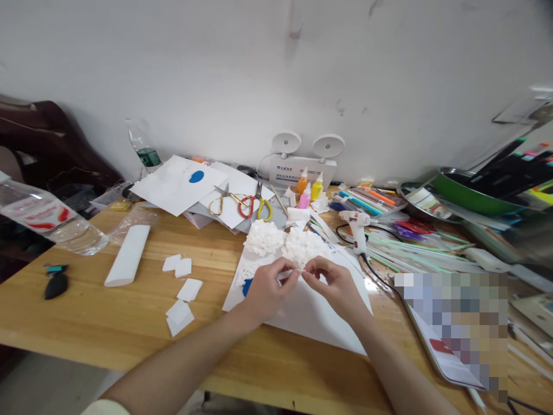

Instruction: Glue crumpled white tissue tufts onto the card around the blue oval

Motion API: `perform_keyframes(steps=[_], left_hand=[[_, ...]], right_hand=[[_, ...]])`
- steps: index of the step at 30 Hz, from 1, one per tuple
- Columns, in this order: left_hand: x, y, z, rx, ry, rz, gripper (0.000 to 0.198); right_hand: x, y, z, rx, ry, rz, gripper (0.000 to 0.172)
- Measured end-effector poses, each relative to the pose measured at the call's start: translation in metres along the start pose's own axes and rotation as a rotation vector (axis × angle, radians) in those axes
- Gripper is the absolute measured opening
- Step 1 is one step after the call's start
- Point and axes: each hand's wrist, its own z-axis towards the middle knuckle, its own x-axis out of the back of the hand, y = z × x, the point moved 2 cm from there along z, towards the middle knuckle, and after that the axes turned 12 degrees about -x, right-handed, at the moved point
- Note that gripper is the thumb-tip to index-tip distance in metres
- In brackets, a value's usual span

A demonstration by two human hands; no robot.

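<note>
Behind a wooden table (99, 323), a plain white wall (216, 75) is rising, with a white twin-headed emergency light (302, 168) standing in front of it. From the near edge, a person's bare forearms are reaching in, and the two hands are meeting over a large white sheet (319, 325). The left hand (272, 289) is pinching a slim white piece (284, 275) between thumb and fingers; the right hand (334, 283) is closing its thumb and fingertips narrowly on the other end, so the piece is sitting between the hands. Just beyond them, two ruffled white clusters (264, 237) are resting side by side, and a blue patch (246, 287) is showing beside the left hand. To the left, small white squares (189, 290) are lying loosely, some overlapping; farther left, a long white block (127, 256) is lying near a clear water bottle (52, 219). Toward the wall, scissors (259, 190) are lying near orange, yellow and pink squeeze bottles (305, 198). To the right, a white glue gun (358, 229) is trailing a black cable, and a tablet (449, 346) is lying with its screen pixelated.
</note>
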Motion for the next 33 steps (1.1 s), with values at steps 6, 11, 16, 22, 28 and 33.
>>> perform_keyframes(steps=[6, 11, 16, 22, 28, 33], left_hand=[[-0.0008, -0.0009, 0.0004, -0.022, -0.01, -0.037, 0.012], [0.0, 0.0019, 0.0015, -0.061, -0.021, -0.007, 0.011], [0.0008, 0.002, 0.0012, -0.096, 0.013, 0.015, 0.013], [-0.0003, -0.001, 0.0, -0.09, 0.0, 0.05, 0.016], [0.0001, -0.0007, 0.0002, -0.092, 0.01, 0.052, 0.016], [-0.0005, -0.0016, 0.0005, -0.087, 0.002, 0.042, 0.016]], right_hand=[[-0.0016, -0.0022, -0.0013, 0.031, -0.057, -0.003, 0.012], [-0.0006, -0.0043, -0.0017, 0.044, -0.038, -0.049, 0.011], [-0.0008, -0.0041, -0.0015, 0.072, 0.006, -0.083, 0.008], [-0.0011, -0.0041, -0.0019, 0.124, 0.022, -0.116, 0.008], [-0.0023, -0.004, -0.0011, 0.149, 0.068, -0.13, 0.008], [-0.0022, -0.0029, -0.0018, 0.184, 0.125, -0.153, 0.008]])
